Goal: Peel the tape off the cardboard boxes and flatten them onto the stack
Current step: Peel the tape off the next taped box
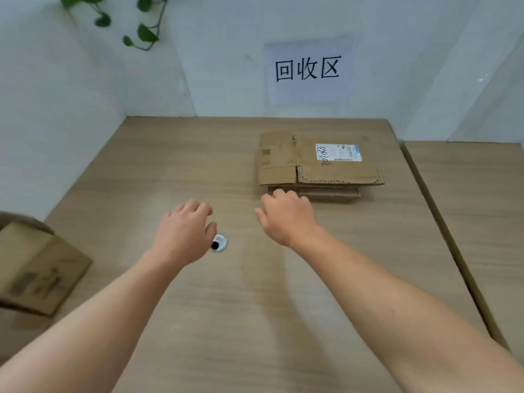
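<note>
Risk note: left hand [184, 231] and right hand [286, 217] empty, fingers loosely curled over tabletop [170, 165]; right hand just beside flattened stack [320, 168], whose top sheet overhangs the lower ones, so a nudge may skew it; unflattened box [37, 268] sits far left.

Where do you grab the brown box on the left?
Probably with both hands on opposite sides of the cardboard box, coming from its right, where the left hand is nearest. It looks wide and not flattened, so one hand could hardly span it. Its left part is out of view.
</note>
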